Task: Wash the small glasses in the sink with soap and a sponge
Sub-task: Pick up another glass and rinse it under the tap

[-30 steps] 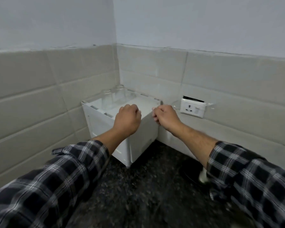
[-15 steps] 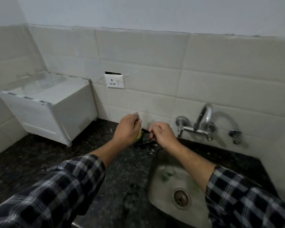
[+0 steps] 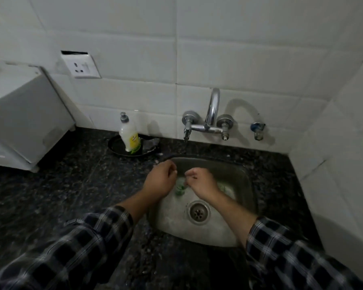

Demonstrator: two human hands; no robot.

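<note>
Hands: left hand (image 3: 159, 182) and right hand (image 3: 200, 184) are now hanging over the sink (image 3: 239, 171), having come across from the white rack (image 3: 19, 114) within the last second.
Grip: fingers of both are curling inward; whether either grip is holding anything cannot be told.
Glasses: small glasses (image 3: 179, 191) are sitting in the basin, just beneath the hands.
Soap: soap bottle (image 3: 130, 137) is standing upright in a black dish (image 3: 115, 146) on the desk (image 3: 71, 185), apart from both hands.
Sponge: none is showing.
Assessment: washing is probably only beginning; soap and sponge are yet to be fetched.
</note>
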